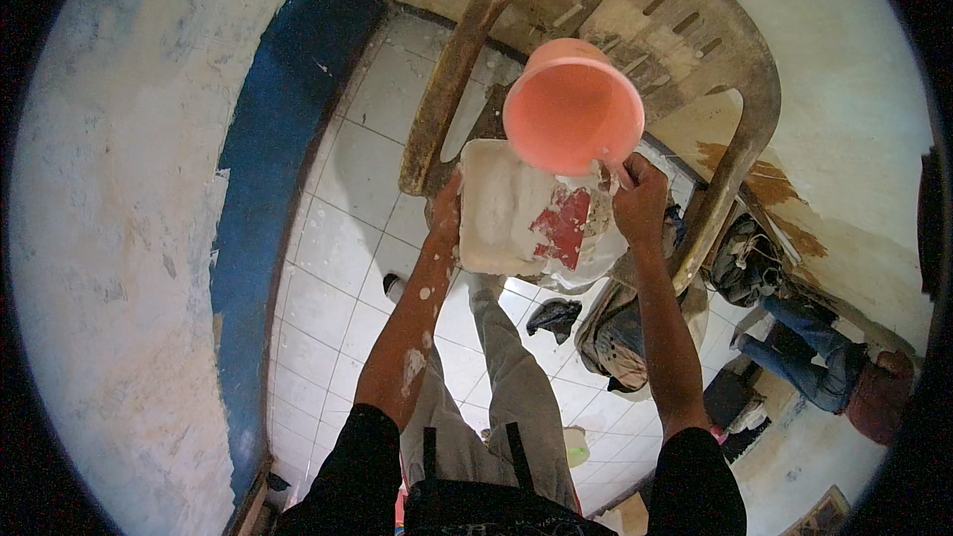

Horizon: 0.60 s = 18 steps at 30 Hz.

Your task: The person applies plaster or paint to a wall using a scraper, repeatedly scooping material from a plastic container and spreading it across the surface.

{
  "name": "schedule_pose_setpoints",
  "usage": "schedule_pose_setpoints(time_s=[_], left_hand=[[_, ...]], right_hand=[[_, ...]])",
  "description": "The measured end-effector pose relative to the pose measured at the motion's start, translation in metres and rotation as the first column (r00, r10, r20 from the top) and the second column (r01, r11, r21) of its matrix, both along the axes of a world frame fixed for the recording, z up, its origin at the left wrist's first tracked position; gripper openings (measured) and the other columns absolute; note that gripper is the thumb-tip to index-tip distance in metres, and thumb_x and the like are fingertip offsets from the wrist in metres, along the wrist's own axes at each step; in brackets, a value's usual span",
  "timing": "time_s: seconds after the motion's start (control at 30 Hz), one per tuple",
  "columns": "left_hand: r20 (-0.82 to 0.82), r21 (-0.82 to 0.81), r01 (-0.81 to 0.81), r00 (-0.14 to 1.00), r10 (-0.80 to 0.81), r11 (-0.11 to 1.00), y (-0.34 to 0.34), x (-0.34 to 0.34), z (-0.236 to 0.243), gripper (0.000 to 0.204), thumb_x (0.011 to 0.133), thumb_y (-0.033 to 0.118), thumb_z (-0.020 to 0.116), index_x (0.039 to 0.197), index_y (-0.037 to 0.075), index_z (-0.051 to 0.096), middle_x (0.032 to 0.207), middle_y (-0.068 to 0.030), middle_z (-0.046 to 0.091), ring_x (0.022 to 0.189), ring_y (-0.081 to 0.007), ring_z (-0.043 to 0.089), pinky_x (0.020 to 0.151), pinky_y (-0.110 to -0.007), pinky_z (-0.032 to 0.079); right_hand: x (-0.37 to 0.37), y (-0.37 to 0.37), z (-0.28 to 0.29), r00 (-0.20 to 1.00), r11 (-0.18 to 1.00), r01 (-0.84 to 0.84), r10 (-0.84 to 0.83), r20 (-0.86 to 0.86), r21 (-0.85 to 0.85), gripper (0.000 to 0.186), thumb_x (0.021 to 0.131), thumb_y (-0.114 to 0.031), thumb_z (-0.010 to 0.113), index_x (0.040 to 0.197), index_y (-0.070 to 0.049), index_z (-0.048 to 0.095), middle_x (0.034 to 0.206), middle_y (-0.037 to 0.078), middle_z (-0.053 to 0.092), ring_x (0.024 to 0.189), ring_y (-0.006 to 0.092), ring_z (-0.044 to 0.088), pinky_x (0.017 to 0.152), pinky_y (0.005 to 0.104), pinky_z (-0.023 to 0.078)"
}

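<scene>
My right hand (640,201) is closed round the handle of a pink plastic dipper (574,104), which is tilted so that its open mouth faces me. Just below and left of the dipper is a shallow white rectangular tray (469,228), smeared whitish inside. My left hand (447,210) grips the tray's left edge, its fingers partly hidden behind it. Against the tray's right side lies a red and white bag (564,228) caked with white material. Both tray and bag are at the seat of a stained plastic armchair (735,50). White spots mark my left forearm.
A wall with blue and scraped white paint (283,109) runs along the left. On the white tiled floor (338,238) lie a black crumpled bag (553,319) and a sack (617,337). Clothes and blue jeans (809,337) are heaped at the right.
</scene>
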<state>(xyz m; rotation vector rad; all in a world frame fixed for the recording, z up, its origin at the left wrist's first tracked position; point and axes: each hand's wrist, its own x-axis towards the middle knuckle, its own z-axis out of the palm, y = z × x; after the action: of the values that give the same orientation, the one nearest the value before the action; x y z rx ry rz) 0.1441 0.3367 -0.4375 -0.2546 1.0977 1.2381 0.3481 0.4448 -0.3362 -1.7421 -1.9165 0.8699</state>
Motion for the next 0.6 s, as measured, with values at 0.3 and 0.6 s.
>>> schedule_pose_setpoints(time_s=[0.3,0.6], left_hand=[[-0.002,-0.048,-0.127,0.992,0.127,0.991,-0.037,-0.015,-0.012,0.049,0.083,0.044,0.049,0.114,0.005,0.051,0.103,-0.0104,0.057,0.089,-0.0233,0.057,0.077,-0.036,0.047],[0.059,-0.098,-0.216,0.973,0.222,0.971,-0.076,-0.01,-0.008,0.047,0.085,0.042,0.047,0.113,0.005,0.05,0.101,-0.0107,0.058,0.085,-0.0236,0.058,0.074,-0.035,0.049]], right_hand=[[0.005,0.024,-0.088,0.918,0.946,0.152,-0.242,-0.314,-0.286,0.018,0.07,0.002,0.046,0.078,0.0,0.062,0.064,0.014,0.06,0.055,0.0201,0.057,0.055,0.0324,0.044],[0.05,0.03,-0.236,0.931,0.961,0.264,-0.276,-0.239,-0.08,0.017,0.074,-0.004,0.042,0.07,0.004,0.056,0.061,0.006,0.052,0.052,0.0131,0.049,0.048,0.028,0.041]])
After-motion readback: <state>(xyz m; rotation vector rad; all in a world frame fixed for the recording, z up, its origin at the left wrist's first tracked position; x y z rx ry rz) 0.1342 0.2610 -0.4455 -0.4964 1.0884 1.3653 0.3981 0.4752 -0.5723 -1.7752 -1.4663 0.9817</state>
